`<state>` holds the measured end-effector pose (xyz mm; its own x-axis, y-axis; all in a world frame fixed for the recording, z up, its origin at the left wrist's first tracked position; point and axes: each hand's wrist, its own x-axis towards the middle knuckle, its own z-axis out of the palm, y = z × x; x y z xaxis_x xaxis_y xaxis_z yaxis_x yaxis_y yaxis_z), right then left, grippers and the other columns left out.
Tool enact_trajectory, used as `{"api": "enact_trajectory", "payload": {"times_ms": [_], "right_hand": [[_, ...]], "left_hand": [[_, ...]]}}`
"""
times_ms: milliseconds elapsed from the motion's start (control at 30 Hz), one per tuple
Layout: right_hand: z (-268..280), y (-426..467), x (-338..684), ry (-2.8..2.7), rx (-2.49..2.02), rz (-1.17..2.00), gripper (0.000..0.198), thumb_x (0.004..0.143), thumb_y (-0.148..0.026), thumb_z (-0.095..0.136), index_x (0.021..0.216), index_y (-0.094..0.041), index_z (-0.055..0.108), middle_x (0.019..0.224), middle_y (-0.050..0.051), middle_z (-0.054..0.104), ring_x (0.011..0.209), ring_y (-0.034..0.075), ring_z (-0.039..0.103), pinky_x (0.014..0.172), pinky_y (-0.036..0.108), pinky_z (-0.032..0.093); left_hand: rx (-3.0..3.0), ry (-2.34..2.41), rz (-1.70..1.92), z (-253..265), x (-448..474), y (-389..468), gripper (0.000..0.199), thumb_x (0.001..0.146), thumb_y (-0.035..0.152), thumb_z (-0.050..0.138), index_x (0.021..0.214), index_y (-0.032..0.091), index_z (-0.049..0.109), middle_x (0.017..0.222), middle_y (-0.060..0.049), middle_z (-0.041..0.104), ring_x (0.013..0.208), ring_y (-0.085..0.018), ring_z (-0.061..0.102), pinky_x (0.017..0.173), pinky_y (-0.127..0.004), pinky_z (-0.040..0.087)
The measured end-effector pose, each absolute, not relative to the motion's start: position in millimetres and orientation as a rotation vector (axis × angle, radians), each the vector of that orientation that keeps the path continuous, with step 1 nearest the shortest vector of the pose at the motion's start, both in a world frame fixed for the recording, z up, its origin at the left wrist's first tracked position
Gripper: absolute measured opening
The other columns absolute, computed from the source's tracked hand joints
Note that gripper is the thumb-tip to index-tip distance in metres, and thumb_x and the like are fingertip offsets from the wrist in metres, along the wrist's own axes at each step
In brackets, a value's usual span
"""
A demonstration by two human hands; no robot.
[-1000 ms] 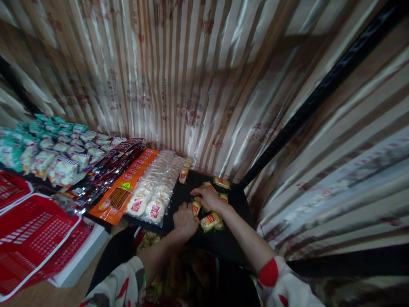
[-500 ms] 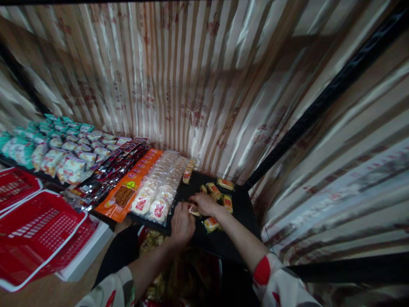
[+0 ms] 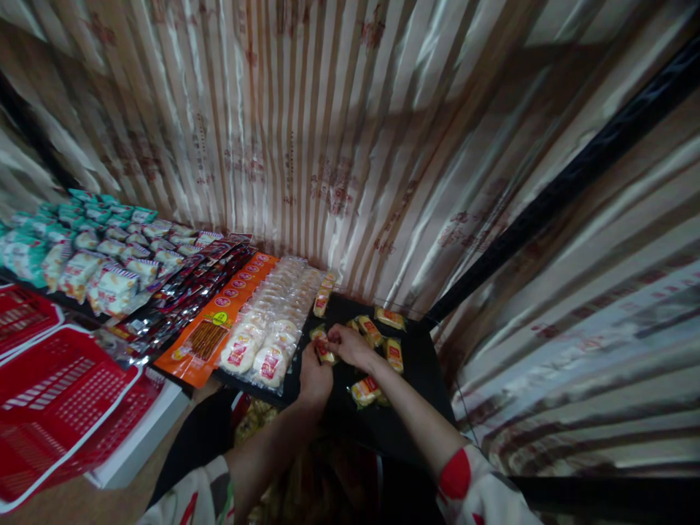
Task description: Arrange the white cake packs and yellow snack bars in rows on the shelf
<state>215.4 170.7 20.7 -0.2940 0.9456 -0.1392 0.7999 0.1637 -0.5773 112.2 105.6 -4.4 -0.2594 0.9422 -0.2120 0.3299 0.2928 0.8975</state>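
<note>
A small wrapped snack cake [image 3: 324, 348], yellow with a red and orange label, is between my two hands over the black shelf [image 3: 407, 426]. My left hand [image 3: 316, 378] is closed on its near left side, fingers partly hidden. From the right, the fingertips of my right hand [image 3: 351, 348] pinch its other side. Just right of my hands lie several like packets, among them one snack cake [image 3: 394, 355] lying lengthwise and another [image 3: 364, 391] beneath my right forearm. A further packet [image 3: 322, 295] rests at the back, against the row of round rice crackers [image 3: 270, 361].
Left along the shelf come an orange pretzel-stick bag [image 3: 205, 343], dark red packets [image 3: 186, 288], white packets [image 3: 114, 288] and green packets [image 3: 27, 251]. Red baskets [image 3: 65, 408] stand lower left. A curtain [image 3: 306, 131] hangs behind; a black post [image 3: 547, 197] slants at right.
The snack cake between my hands shows more of its label and has turned lengthwise to the shelf. My left fingers have shifted along its side. The whole view has tilted slightly.
</note>
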Motion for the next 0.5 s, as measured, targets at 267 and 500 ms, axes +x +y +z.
{"api": "enact_trajectory", "payload": {"times_ms": [267,500], "right_hand": [[-0.9,197.7,199.3,-1.79,-1.7,0.725,0.017,0.076,-0.021,0.058,0.092,-0.02,0.054,0.087,0.004,0.068,0.079,0.015,0.065,0.071,0.027,0.047],[-0.9,209.7,188.6,-1.679,-1.739,0.643,0.017,0.076,-0.018,0.054,0.093,-0.021,0.053,0.09,0.004,0.068,0.083,0.015,0.065,0.075,0.027,0.047]], "left_hand": [[1.357,1.772,1.026,12.1,112.4,141.3,0.054,0.071,0.005,0.041,0.123,0.015,0.047,0.133,-0.009,0.048,0.129,-0.02,0.036,0.109,-0.035,0.028],[1.289,1.703,1.042,1.5,115.3,154.9,0.042,0.086,0.018,0.031,0.125,0.012,0.046,0.139,-0.008,0.041,0.129,-0.013,0.035,0.11,-0.028,0.024]]}}
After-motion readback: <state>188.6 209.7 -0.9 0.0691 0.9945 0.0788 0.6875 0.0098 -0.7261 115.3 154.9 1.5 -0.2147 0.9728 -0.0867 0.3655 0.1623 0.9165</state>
